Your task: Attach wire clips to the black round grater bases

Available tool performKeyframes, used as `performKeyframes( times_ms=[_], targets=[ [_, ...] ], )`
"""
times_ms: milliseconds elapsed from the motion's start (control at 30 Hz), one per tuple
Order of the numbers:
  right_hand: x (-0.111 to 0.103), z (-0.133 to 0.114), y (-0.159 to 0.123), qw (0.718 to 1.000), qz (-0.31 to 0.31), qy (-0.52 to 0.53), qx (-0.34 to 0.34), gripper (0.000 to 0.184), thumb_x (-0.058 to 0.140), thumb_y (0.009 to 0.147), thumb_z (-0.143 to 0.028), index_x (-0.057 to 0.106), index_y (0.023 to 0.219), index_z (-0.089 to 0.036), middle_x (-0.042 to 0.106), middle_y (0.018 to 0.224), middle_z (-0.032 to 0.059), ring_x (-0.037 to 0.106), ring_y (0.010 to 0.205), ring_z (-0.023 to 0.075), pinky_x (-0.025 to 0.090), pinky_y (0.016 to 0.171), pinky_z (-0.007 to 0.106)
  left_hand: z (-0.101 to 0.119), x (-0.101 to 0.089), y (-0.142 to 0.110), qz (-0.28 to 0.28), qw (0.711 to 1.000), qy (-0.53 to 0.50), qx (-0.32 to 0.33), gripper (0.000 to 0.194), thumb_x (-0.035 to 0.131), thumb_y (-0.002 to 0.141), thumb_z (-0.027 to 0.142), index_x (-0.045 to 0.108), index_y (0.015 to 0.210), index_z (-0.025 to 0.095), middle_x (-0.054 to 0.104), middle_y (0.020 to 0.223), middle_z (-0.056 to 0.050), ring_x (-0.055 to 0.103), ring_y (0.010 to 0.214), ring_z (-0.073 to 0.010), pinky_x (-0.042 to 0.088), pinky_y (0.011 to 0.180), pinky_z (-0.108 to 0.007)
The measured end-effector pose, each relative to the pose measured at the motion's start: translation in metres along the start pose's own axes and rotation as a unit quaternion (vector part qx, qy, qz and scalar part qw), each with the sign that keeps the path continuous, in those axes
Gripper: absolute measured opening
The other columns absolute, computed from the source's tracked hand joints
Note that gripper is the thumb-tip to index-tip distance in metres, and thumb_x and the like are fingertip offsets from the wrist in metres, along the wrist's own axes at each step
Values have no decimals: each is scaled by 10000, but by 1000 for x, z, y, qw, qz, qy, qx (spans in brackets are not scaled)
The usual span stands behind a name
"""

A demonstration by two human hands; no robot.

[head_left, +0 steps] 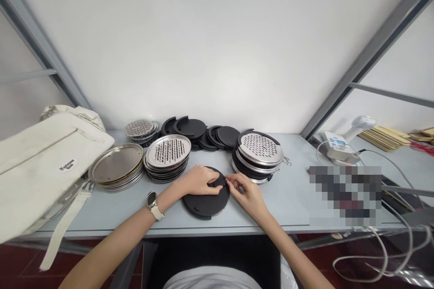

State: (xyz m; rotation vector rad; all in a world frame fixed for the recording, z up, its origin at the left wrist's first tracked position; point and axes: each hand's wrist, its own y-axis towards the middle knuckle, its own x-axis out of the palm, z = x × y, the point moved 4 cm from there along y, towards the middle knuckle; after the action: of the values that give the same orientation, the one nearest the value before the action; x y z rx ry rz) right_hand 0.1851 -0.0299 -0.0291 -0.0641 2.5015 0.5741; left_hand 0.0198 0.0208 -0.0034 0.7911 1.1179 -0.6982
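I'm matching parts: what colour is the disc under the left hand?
Black; the disc shows best in the head view.

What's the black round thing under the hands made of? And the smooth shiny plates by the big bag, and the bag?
Black disc: probably plastic, since it's evenly dark and matte, though coated metal could look similar.
Smooth plates: likely metal, silvery with soft reflections.
Bag: seems cream fabric, matte with soft folds.

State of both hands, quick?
Left hand: curled on the black disc; grip unclear.
Right hand: curled at the disc's right edge; can't tell if holding anything.
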Motion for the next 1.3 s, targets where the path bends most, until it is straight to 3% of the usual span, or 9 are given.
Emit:
performKeyframes(
  times_ms=[433, 600, 767, 1300],
  targets=[
    [1, -6, -2, 999, -17, 2, -37, 295, 476, 922, -217, 654, 1157, -202, 572, 897, 61, 562, 744, 165, 481, 669, 294, 1, -1, -1, 7, 1000, 3, 7, 300, 588, 839, 386, 472, 647, 187, 560, 629, 31, 463, 556, -118, 215, 524, -282],
    [2, -5, -1, 998, -14, -9, -62, 308, 455, 924, -195, 659, 1153, -212, 547, 842, 48, 560, 752, 173, 486, 691, 308, 1, -1, -1, 7, 1000, 6, 9, 297, 591, 839, 382, 481, 646, 185, 560, 628, 32, 474, 558, -115, 221, 523, -282],
    [1, -6, -3, 998, -20, -13, -56, 290, 467, 928, -195, 643, 1157, -215, 497, 797, 24, 548, 730, 166, 477, 691, 301, 1, 0, -1, 10, 1000, 7, 10, 309, 593, 839, 384, 467, 641, 184, 561, 626, 33, 469, 554, -113, 211, 519, -285],
    [3, 0, -1, 999, -41, -9, -25, 188, 504, 923, -228, 588, 1085, -180, 540, 786, 14, 542, 703, 157, 443, 654, 277, -1, 2, -1, 6, 1000, 8, 7, 306, 575, 845, 405, 472, 656, 188, 555, 632, 27, 450, 562, -121, 202, 528, -281]
  ],
)
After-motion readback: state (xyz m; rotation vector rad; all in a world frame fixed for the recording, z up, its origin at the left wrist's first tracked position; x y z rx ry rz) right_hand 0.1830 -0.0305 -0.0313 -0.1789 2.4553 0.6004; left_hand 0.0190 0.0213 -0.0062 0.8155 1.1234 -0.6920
